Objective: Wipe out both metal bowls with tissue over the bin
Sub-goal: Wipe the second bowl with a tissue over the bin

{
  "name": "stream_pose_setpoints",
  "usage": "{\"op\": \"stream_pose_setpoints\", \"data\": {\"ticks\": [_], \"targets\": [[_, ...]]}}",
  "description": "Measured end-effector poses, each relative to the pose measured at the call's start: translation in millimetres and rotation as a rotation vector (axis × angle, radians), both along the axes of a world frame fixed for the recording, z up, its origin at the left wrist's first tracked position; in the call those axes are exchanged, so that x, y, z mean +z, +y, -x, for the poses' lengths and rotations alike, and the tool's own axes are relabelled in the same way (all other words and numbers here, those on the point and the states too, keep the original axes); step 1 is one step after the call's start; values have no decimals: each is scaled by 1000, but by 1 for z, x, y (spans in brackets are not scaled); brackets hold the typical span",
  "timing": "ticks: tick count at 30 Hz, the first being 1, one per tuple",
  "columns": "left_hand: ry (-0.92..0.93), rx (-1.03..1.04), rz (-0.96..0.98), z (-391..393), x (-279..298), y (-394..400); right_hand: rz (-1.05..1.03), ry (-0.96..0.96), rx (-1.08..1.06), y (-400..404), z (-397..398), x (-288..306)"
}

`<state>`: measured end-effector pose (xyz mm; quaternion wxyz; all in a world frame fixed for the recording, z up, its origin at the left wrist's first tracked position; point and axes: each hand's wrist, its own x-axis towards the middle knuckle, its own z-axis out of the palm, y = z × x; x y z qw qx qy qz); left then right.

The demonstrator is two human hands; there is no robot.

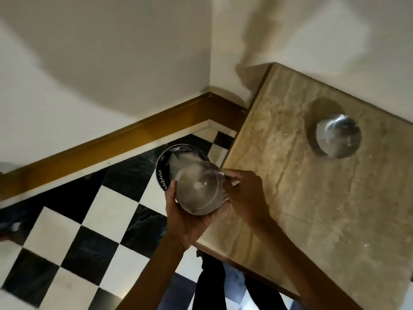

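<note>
Both forearms reach in from the bottom edge: left hand cups the first metal bowl from below, tilted over the black bin on the checkered floor, w/ the marble table just right of it. Right hand pinches the bowl's rim, maybe w/ a scrap of tissue, can't tell. Looks like bowl one is mid-wipe, a white speck still inside; next needs tissue swept round the inside, then the second bowl, well apart on the table.

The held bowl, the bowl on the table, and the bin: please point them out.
held bowl (pixel 199 189): head view, inner bottom.
bowl on the table (pixel 338 136): head view, shiny outer side.
bin (pixel 161 168): head view, dark left wall.
</note>
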<state>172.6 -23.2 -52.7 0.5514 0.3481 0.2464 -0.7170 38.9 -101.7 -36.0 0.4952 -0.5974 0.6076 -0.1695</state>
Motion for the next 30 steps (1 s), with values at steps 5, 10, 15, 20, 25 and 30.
{"op": "stream_pose_setpoints", "data": {"ticks": [5, 10, 15, 20, 25, 30], "targets": [[-230, 72, -48, -54, -49, -20, -98, 24, 138, -29, -51, -50], [-749, -384, -165, -78, -106, -48, -76, 57, 170, -32, -73, -82], [-1518, -811, 63, -85, -146, -36, 199, 173, 469, -26, -73, -82], [-1824, -893, 292, -98, -152, -28, 515, 392, 904, -16, -72, -91], [-1939, -862, 470, -93, -140, -26, 447, 490, 1044, -5, -73, -95], [-1896, -853, 420, -92, -135, -26, 475, 481, 1119, -7, -75, -88]]}}
